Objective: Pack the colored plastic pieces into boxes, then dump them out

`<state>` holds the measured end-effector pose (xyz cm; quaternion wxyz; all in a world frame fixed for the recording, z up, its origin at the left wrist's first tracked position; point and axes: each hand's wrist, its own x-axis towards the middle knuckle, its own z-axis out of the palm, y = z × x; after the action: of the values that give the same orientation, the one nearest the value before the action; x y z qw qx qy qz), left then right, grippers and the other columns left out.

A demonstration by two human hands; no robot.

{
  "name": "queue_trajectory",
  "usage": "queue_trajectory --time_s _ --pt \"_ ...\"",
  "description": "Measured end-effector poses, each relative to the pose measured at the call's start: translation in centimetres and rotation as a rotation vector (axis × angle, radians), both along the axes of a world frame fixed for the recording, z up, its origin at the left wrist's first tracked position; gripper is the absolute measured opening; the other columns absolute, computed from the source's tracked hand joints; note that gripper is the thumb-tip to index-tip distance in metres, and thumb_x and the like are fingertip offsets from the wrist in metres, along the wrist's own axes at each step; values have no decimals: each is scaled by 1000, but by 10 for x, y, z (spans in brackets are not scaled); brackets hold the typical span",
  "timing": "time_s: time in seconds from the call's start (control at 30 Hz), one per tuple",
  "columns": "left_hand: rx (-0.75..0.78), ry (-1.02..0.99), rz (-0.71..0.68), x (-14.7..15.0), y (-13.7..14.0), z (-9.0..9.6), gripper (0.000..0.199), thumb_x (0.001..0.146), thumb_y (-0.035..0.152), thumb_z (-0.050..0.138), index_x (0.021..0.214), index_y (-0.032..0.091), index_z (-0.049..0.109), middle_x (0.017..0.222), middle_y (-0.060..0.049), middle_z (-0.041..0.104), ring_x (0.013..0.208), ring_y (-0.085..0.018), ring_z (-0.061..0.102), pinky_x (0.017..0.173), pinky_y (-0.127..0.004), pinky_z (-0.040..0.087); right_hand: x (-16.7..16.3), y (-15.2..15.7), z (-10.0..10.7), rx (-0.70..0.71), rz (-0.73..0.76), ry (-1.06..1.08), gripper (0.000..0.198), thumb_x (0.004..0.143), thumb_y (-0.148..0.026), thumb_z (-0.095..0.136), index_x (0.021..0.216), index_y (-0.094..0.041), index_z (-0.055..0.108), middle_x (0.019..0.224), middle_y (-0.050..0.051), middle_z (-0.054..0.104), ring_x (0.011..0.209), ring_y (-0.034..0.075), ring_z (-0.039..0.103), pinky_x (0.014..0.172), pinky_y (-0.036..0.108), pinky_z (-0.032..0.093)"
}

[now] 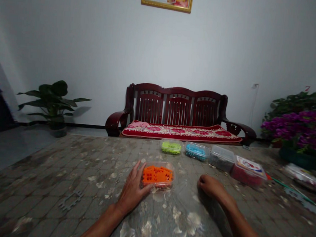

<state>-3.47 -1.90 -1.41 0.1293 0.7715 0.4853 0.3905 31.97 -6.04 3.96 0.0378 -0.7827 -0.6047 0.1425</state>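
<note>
A clear plastic container (173, 167) stands on the patterned tablecloth in front of me, filled with orange plastic pieces (158, 175). My left hand (135, 186) holds its left side, thumb along the near edge and fingers toward the far corner. To the right of the container, my right hand (210, 185) hovers low over or rests on the cloth, I cannot tell which. Its fingers are curled closed, and whatever they may hold is hidden. A grey plastic connecting piece (70, 200) lies at the left on the cloth.
Farther back stand containers of green pieces (171, 147) and blue pieces (197, 151), a lidded box (222, 158) and a red box with a printed lid (248, 170). Purple flowers (300, 128) and a plastic bag (304, 175) are at the right. A wooden bench (177, 107) stands beyond the table.
</note>
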Motion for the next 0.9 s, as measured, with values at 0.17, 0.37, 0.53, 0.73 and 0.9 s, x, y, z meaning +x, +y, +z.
queue_trajectory --time_s 0.17,0.37,0.53,0.73,0.9 --pt "-186 -85 -77 -2 7 -2 83 79 38 74 152 20 41 163 -17 30 149 -35 34 119 -51 35 3 -4 2 -4 13 5 26 87 -25 53 97 -17 75 101 10 76 90 23 68 66 28 37" --pt "-164 -70 -105 -1 10 -4 76 80 32 73 150 22 42 161 -16 33 149 -34 35 119 -51 36 -2 -25 1 -39 51 44 25 80 -29 60 99 -20 75 102 9 76 93 24 69 68 28 39" --pt "-14 -12 -16 -2 2 4 72 81 30 73 146 23 45 154 -15 42 142 -34 43 115 -53 41 -5 -24 -2 -60 58 29 24 80 -25 57 94 -20 76 98 8 76 89 22 68 66 27 37" --pt "332 100 -458 7 -38 24 24 95 22 57 118 26 64 119 -8 68 110 -23 64 96 -38 51 -18 -25 0 -24 64 36 24 82 -26 56 94 -20 76 98 9 76 87 22 67 66 28 36" --pt "137 345 -796 34 -60 29 22 90 29 68 112 25 66 114 -3 69 102 -22 66 92 -35 52 -30 -25 4 -5 105 -25 25 82 -22 52 92 -18 75 97 12 75 84 23 66 65 29 36"
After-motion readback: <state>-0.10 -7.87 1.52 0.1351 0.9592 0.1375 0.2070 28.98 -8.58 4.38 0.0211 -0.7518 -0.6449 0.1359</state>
